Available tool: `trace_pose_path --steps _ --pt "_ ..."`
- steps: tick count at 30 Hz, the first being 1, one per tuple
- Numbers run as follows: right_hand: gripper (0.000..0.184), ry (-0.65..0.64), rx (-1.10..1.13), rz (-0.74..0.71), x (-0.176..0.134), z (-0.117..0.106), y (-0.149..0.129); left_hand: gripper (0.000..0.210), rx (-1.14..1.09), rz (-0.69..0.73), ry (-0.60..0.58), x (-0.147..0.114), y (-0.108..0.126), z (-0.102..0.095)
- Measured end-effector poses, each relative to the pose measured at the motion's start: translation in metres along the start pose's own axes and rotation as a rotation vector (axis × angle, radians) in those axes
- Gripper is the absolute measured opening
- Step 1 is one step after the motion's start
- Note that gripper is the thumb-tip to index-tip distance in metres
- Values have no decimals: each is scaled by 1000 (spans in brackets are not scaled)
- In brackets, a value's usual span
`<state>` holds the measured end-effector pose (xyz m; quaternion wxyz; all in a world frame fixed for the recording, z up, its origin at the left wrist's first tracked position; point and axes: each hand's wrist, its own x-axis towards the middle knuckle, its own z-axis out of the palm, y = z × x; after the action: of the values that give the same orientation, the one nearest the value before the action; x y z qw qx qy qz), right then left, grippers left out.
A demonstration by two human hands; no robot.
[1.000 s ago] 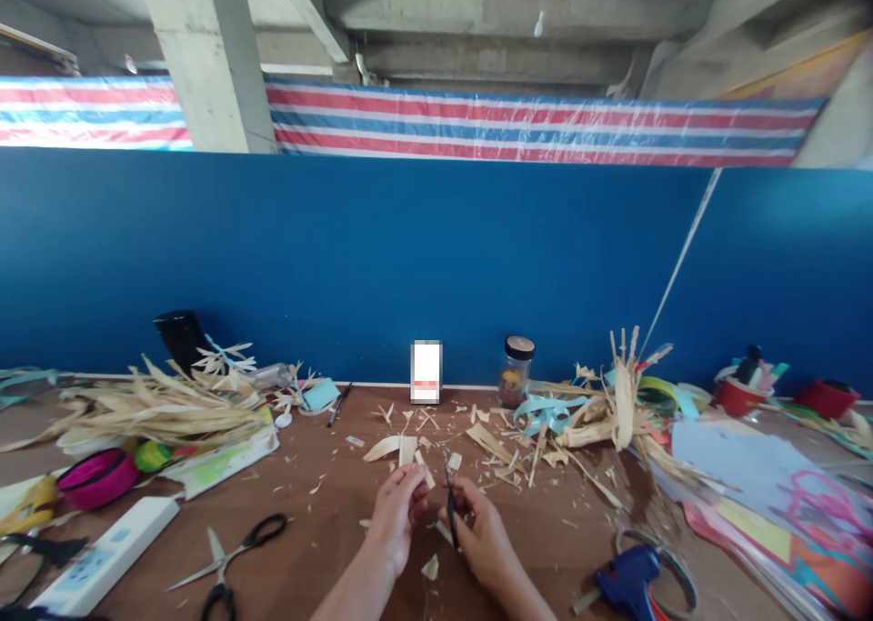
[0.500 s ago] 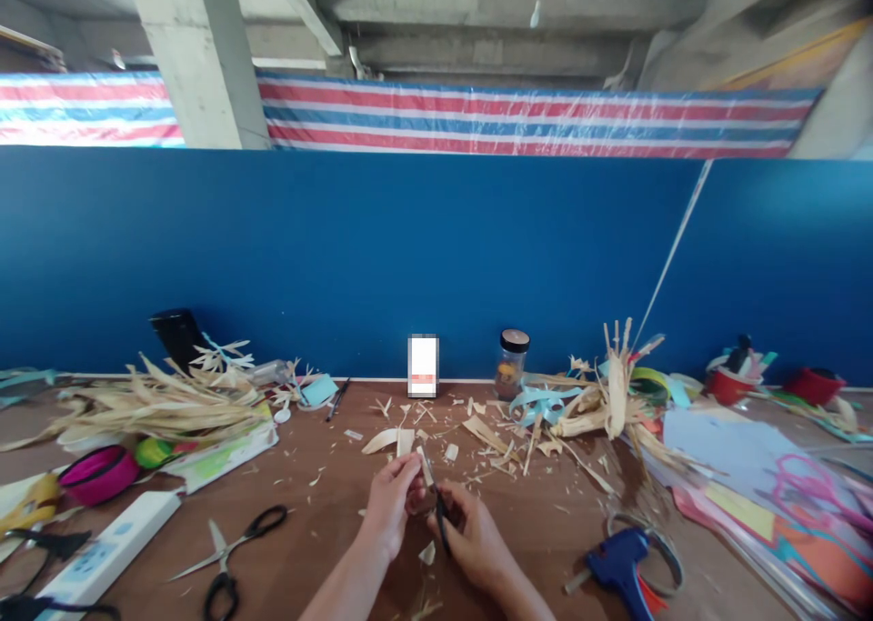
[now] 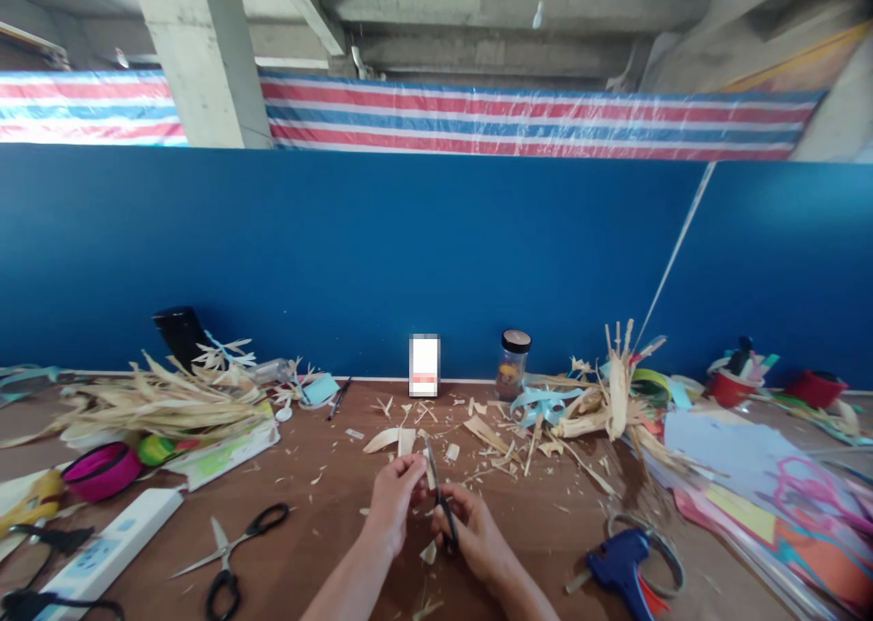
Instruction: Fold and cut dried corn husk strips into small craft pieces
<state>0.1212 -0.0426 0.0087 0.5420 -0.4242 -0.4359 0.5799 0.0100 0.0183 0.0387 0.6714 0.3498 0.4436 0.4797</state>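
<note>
In the middle of the head view, my left hand (image 3: 392,505) pinches a small pale strip of corn husk (image 3: 430,477) between thumb and fingers. My right hand (image 3: 476,523) is closed around the black handles of a small pair of scissors (image 3: 446,517). Their blades point up and away, right alongside the strip; whether they touch it I cannot tell. Beyond my fingertips lies a curved piece of husk (image 3: 383,440), and a small pale scrap (image 3: 428,553) rests on the table between my wrists.
Open scissors (image 3: 228,553) and a white power strip (image 3: 113,548) lie at left, below a heap of dried husks (image 3: 170,403). At right are a blue glue gun (image 3: 620,562), a tape roll, more husks (image 3: 617,394) and paper sheets (image 3: 723,448). A lidded jar (image 3: 511,366) stands behind.
The scissors in my right hand have turned slightly, with their blades tilted a little more upright beside the husk strip. My left hand keeps its pinch almost in place.
</note>
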Motion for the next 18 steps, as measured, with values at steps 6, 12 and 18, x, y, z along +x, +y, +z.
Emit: trace_pose_path --steps 6,12,18 --pt "35 12 5 -4 -1 1 -1 26 -7 -22 10 1 -1 2" --pt "37 13 -16 1 -2 3 -6 26 -28 -36 24 0 0 5" --pt "38 6 -3 -13 0 2 -2 26 -49 -41 31 1 -1 6"
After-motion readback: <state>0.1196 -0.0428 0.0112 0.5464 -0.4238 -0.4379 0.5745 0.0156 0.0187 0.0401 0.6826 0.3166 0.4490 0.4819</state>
